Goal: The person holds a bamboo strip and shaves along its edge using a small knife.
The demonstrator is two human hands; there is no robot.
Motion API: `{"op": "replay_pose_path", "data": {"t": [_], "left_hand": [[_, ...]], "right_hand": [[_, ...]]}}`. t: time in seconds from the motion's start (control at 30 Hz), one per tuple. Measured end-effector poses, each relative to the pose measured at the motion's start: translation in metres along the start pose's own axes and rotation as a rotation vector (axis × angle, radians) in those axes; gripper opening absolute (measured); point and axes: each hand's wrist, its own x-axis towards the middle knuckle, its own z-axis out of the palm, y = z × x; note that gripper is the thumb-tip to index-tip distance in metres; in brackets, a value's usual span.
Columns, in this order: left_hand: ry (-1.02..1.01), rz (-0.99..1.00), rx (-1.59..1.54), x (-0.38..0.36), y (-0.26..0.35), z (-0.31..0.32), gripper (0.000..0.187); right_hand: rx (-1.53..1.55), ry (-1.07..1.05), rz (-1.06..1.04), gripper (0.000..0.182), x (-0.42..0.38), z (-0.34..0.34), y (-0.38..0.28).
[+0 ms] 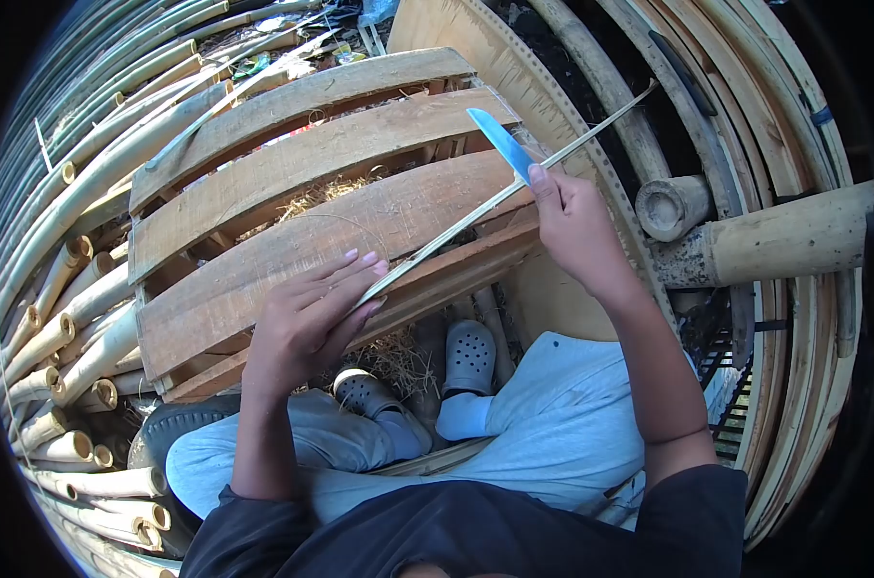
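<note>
A long, thin bamboo strip (pixel 461 224) slants from my left hand up past my right hand, its far end thin and bent. My left hand (pixel 312 313) holds the near end, fingers above it and thumb below, close to the edge of the wooden slatted pallet (pixel 292 236). My right hand (pixel 576 226) is closed around a knife with a blue blade (pixel 499 143). The blade points up and left and crosses the strip. Its handle is hidden in my fist, with the thumb pressed by the base of the blade.
Cut bamboo poles (pixel 90 279) are stacked along the left. Curved bamboo lengths (pixel 783 106) and a thick pole (pixel 783 241) stand at the right, near a wooden board (pixel 485 48). Shavings (pixel 326 193) lie among the slats. Below are my feet in grey clogs (pixel 470 354).
</note>
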Motion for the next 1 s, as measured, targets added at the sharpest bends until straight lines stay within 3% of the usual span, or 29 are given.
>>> {"op": "replay_pose_path", "data": {"t": [0.07, 0.17, 0.3, 0.43, 0.57, 0.63, 0.77, 0.83, 1.0], "left_hand": [[-0.001, 0.002, -0.008, -0.002, -0.002, 0.001, 0.036], [0.0, -0.001, -0.008, -0.001, -0.002, 0.0, 0.036], [0.007, -0.028, -0.029, -0.003, -0.001, 0.002, 0.038], [-0.012, 0.001, -0.002, -0.002, -0.003, 0.001, 0.035], [0.006, -0.011, -0.009, -0.002, -0.002, 0.002, 0.034], [-0.002, -0.008, -0.008, -0.001, -0.002, 0.001, 0.034], [0.001, -0.014, -0.01, -0.002, -0.002, 0.001, 0.034], [0.006, -0.008, -0.008, -0.002, -0.003, 0.001, 0.034], [0.004, -0.017, 0.001, -0.002, 0.001, 0.001, 0.035]], "right_hand": [[0.015, 0.087, 0.045, 0.052, 0.002, 0.0, -0.001], [-0.015, -0.073, -0.03, 0.053, -0.011, 0.008, -0.005], [-0.032, 0.106, 0.03, 0.05, -0.002, 0.004, -0.004], [0.078, -0.028, -0.023, 0.051, -0.01, 0.012, 0.001], [0.047, 0.033, 0.005, 0.052, -0.011, 0.016, -0.006], [0.093, -0.017, -0.079, 0.053, -0.018, 0.024, -0.007], [0.106, 0.089, 0.065, 0.052, -0.004, 0.014, 0.005], [0.122, 0.031, -0.132, 0.052, -0.021, 0.032, -0.004], [0.143, 0.018, 0.04, 0.05, -0.008, 0.016, 0.001]]}}
